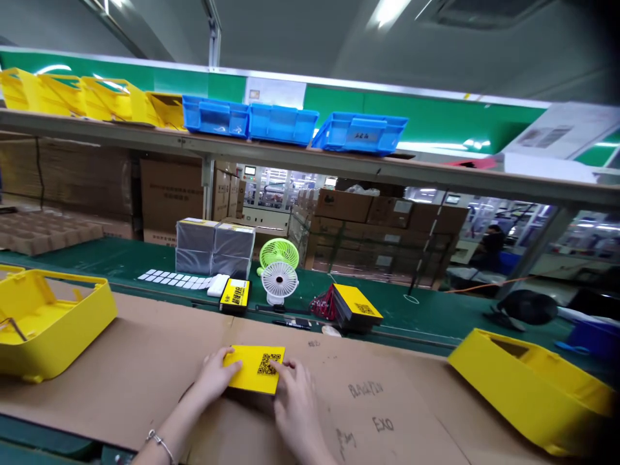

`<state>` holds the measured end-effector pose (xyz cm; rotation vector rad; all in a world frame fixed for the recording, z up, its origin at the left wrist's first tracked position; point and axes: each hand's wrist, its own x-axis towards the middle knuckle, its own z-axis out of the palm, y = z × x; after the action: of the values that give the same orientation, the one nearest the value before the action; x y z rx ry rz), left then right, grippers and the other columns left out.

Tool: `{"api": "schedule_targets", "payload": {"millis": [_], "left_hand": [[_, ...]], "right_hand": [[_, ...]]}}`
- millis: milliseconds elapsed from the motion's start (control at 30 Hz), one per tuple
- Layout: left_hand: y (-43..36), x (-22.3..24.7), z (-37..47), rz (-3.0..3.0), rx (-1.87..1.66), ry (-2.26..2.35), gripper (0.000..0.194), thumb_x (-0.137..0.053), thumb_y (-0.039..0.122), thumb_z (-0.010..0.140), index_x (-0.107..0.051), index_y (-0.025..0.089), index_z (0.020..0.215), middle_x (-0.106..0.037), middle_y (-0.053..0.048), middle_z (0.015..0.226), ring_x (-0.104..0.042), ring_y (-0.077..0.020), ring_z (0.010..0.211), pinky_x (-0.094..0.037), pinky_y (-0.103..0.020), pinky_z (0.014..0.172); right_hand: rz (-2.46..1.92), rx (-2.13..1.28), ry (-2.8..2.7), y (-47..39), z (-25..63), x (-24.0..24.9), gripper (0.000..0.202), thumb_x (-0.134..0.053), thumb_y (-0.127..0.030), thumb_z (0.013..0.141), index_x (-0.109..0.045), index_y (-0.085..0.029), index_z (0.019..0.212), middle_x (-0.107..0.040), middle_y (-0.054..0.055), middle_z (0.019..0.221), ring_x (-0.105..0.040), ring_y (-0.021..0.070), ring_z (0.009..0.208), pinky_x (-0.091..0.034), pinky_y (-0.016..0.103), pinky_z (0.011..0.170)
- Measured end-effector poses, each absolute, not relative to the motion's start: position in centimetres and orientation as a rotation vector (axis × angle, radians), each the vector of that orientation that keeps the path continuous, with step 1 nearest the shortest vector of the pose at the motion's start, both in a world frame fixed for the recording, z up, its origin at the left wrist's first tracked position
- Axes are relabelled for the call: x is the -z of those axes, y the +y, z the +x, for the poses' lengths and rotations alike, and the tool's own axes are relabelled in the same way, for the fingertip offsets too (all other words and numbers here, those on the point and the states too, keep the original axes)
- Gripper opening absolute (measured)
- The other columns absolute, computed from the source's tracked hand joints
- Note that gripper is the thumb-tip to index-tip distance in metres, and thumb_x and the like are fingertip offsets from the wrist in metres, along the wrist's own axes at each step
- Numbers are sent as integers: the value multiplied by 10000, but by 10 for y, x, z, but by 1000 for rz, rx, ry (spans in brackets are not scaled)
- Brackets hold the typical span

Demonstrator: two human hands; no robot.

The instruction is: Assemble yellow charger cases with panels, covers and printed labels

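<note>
A yellow card with a printed QR code [249, 376] is held low over the cardboard sheet [368, 368] in front of me. My left hand [214, 376] grips its left edge, thumb on top. My right hand [295, 391] holds the right edge, with fingers beside the QR code. Whether the card is a single sheet or the top of a thin box, I cannot tell. Behind it lies a stack of similar yellow-topped pieces [357, 305], next to a bundle of red wires [323, 305]. Another yellow and black printed box [235, 294] lies farther left.
Yellow plastic housings stand at the left [62, 329] and right [527, 387]. Two small fans, one white [279, 281] and one green [285, 250], stand mid-table near wrapped grey stacks [196, 248]. Overhead, a shelf [290, 154] carries blue bins [283, 124].
</note>
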<state>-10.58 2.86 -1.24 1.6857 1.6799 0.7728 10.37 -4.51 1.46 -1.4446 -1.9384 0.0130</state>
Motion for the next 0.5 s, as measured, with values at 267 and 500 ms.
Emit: {"api": "schedule_targets", "payload": {"millis": [267,500], "left_hand": [[-1,-30,-170,1755,-784,1558,583,-510,567,752,-541,205,1207,-598,-100,1207,-533,-278,1126,-413,-398,948],[1,-79,-357,1920,-1060,2741,688,-442,519,737,-473,27,1217,-389,-258,1344,-133,-517,1289,-127,-672,985]], "right_hand": [[-1169,61,-2144,-51,118,-31,340,-424,16,721,-607,-213,894,-542,84,1191,-446,267,1163,-372,475,971],[-1145,-175,-2044,-45,164,-17,399,-389,-25,703,-616,-193,986,-652,75,987,-604,212,947,-493,360,842]]}}
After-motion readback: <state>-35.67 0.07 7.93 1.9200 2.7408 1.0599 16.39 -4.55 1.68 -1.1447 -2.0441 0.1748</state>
